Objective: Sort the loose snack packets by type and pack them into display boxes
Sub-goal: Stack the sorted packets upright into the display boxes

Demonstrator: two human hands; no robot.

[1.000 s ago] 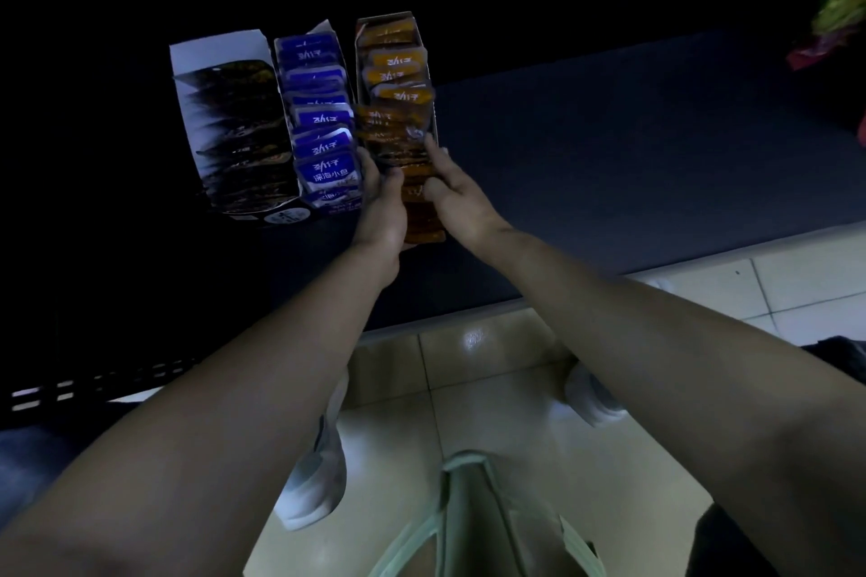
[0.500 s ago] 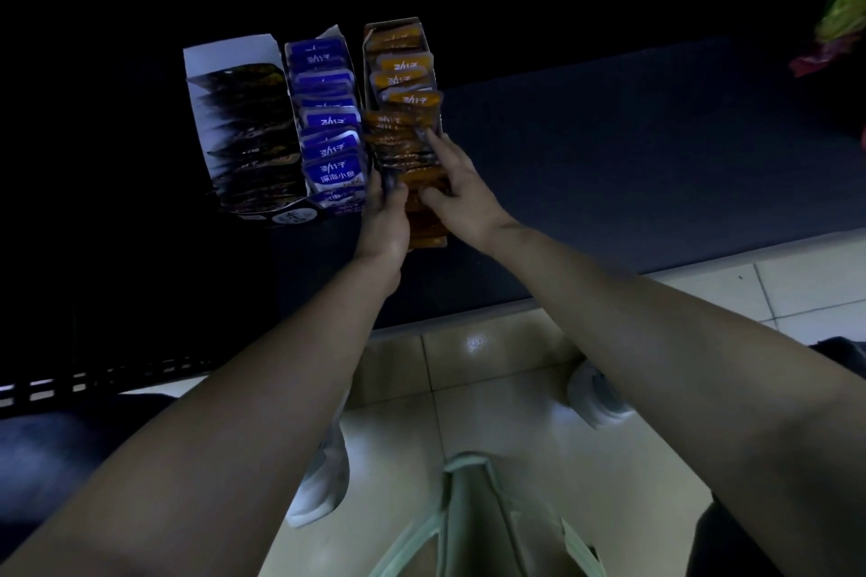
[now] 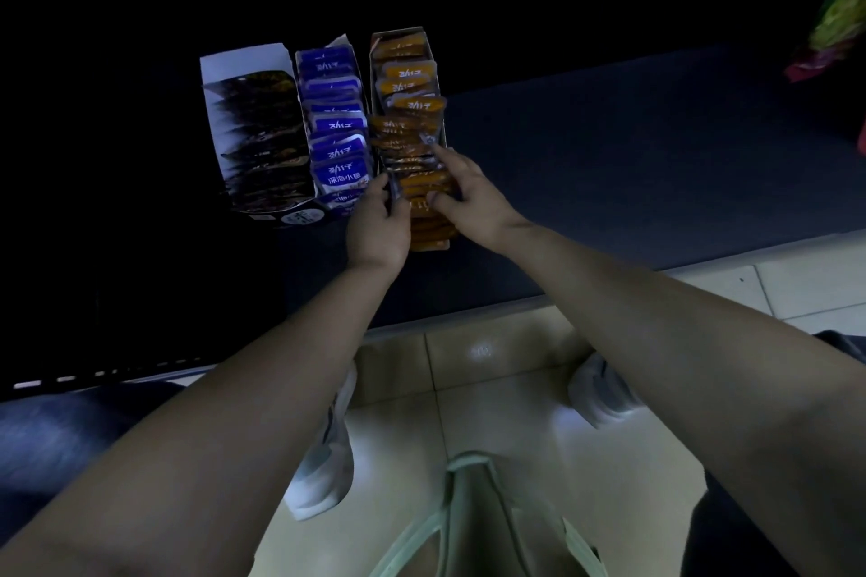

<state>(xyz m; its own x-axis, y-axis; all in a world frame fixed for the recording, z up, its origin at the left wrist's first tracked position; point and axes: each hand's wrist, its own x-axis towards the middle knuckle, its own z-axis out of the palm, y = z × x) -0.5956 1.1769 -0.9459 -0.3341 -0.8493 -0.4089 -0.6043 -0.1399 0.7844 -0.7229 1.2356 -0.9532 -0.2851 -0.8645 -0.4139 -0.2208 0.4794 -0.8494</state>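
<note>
Nearest the camera, a pale green strap point(image 3: 468, 506) hung at the bottom edge, and two white shoes point(image 3: 323, 459) stood on the tiled floor point(image 3: 492, 365) beneath it. Both bare forearms reached forward over the edge of the dark table point(image 3: 609, 178). The left hand point(image 3: 379, 225) had its fingers curled against the left side of the row of orange packets point(image 3: 412, 127), gripping their edges. The right hand point(image 3: 468, 197) lay on the same row from the right, its forefinger stretched over the packet tops and its thumb pressed against the nearer ones, so that a bunch of packets was held between them. The orange packets stood on edge, one behind the other, in the orange display box point(image 3: 403, 35), the rightmost of three boxes set side by side on the table. Just left of it, the blue packets point(image 3: 335, 145) filled the middle box, and beyond that to the left the dark packets point(image 3: 262, 145) sat in a box with a white flap point(image 3: 243, 61) raised at its far end. Farther off, at the upper right edge, part of a colourful bag point(image 3: 839, 14) showed, well apart from the boxes. The light was too dim to read the packets' smaller printing.
</note>
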